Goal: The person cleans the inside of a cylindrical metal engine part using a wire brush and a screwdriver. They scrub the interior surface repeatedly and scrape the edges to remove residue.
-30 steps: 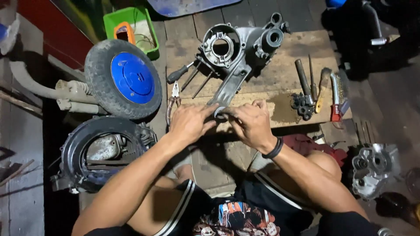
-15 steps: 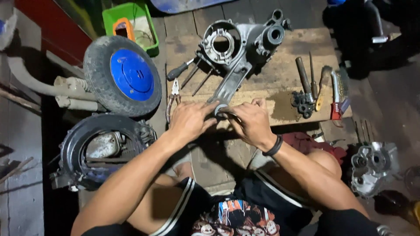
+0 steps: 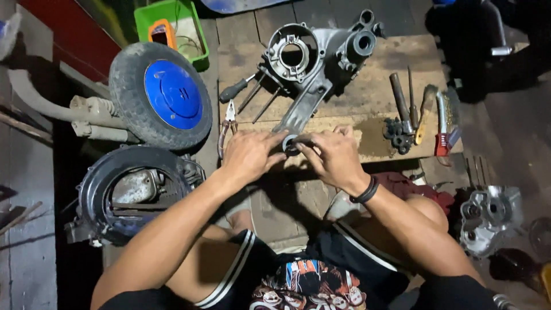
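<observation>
The grey cast-metal engine casing (image 3: 313, 69) is lying on the wooden board (image 3: 396, 57) at upper centre, its narrow near end being pinched by the left hand (image 3: 249, 155) and right hand (image 3: 336, 156) around a small dark ring (image 3: 291, 144), which could slip from greasy fingers and roll off.

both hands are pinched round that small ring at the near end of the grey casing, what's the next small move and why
Probably keep the ring square and press it evenly into the near end of the casing. Both hands, left and right, pinch it from opposite sides right at the casing's narrow tip on the board, so it looks only partly seated; how deep it sits is hidden by the fingers.
</observation>
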